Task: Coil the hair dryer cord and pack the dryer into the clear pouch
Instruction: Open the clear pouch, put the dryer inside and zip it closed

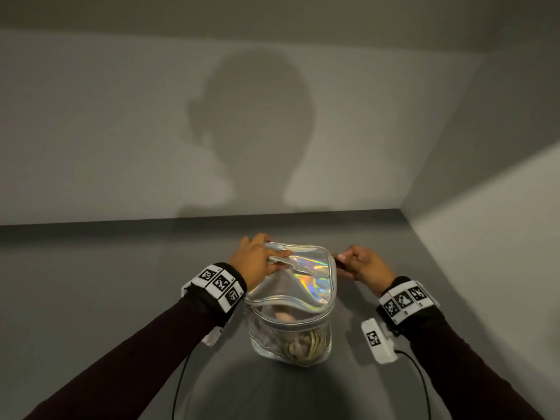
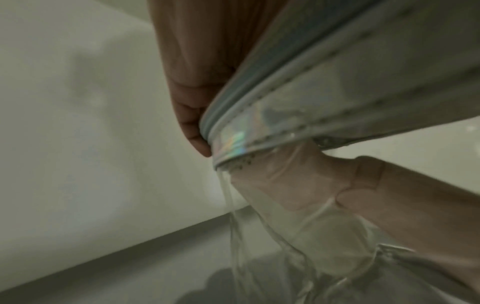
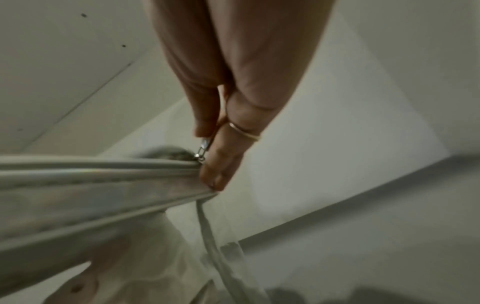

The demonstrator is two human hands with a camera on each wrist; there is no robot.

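A clear pouch [image 1: 289, 325] stands upright on a grey table [image 1: 91, 283], its iridescent lid [image 1: 306, 274] on top. The left hand [image 1: 257, 259] grips the lid's left edge. The right hand [image 1: 363, 265] pinches the zipper pull [image 3: 202, 147] on the right; the coiled cord [image 1: 306, 344] lies inside.

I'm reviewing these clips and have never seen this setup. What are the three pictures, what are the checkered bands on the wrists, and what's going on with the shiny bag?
No robot here: a person wears three cameras. The wide picture comes from the head; the two close-ups come from the wrists, whose checkered bands are presumably tracking markers. On the grey table stands a clear pouch with an iridescent lid; the pink hair dryer and coiled cord are inside. The left hand grips the lid's edge. The right hand pinches the zipper pull.
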